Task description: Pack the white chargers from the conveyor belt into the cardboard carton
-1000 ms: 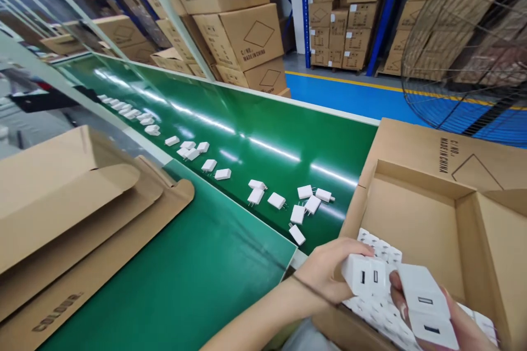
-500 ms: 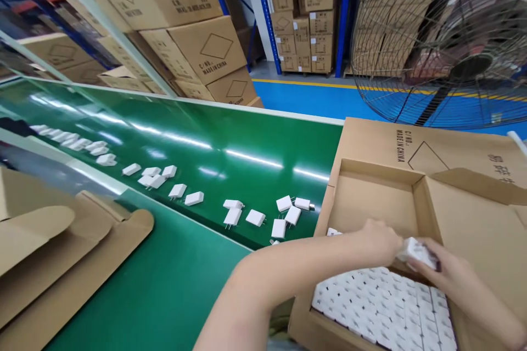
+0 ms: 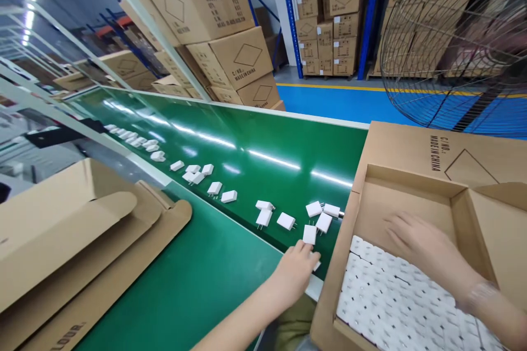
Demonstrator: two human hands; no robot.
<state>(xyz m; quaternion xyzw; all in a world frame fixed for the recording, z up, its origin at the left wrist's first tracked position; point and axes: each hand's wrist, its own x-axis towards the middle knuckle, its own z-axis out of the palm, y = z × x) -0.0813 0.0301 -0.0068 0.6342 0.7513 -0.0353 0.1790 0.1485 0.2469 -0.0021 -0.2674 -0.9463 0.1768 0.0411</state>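
Observation:
My left hand (image 3: 297,269) is at the near edge of the green belt, its fingers curled over a white plug charger (image 3: 317,265) that they mostly hide. Just beyond the fingertips lies another white charger (image 3: 309,235) with its prongs pointing away. Over the open carton (image 3: 357,197) hovers my right hand (image 3: 415,241), slightly blurred, with fingers stretched out and nothing seen in them. Below it, packed rows of white chargers (image 3: 382,301) fill the near part of the carton. The far part shows bare cardboard.
More loose chargers (image 3: 228,196) trail away leftward along the green belt (image 3: 263,131). Folded cardboard (image 3: 156,230) lies at the left. Stacked cartons (image 3: 234,57) stand behind the belt, and a large wire-caged fan (image 3: 453,49) is at the back right.
My left hand has left the carton and moved to the belt's near edge. My right hand, which held white chargers, has shifted leftward over the carton and opened. The view has turned left.

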